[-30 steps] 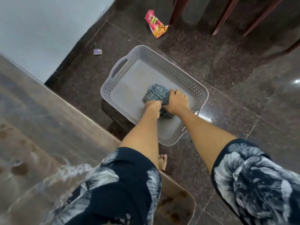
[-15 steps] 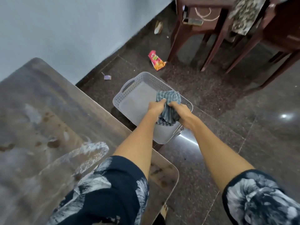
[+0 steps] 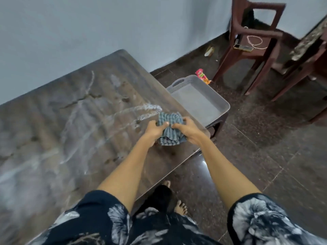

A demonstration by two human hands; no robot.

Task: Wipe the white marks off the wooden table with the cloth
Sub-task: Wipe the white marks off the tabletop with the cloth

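- Checked cloth (image 3: 169,129) is bunched above the counter's (image 3: 74,121) right edge, gripped by both your hands, left (image 3: 154,129) and right (image 3: 188,130).
- Wiping with a wad could smear the white marks (image 3: 141,110).

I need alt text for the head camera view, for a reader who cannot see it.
Both hands, left hand and right hand, grip a bunched checked cloth above a wooden table streaked with white marks. A grey basket sits beyond.
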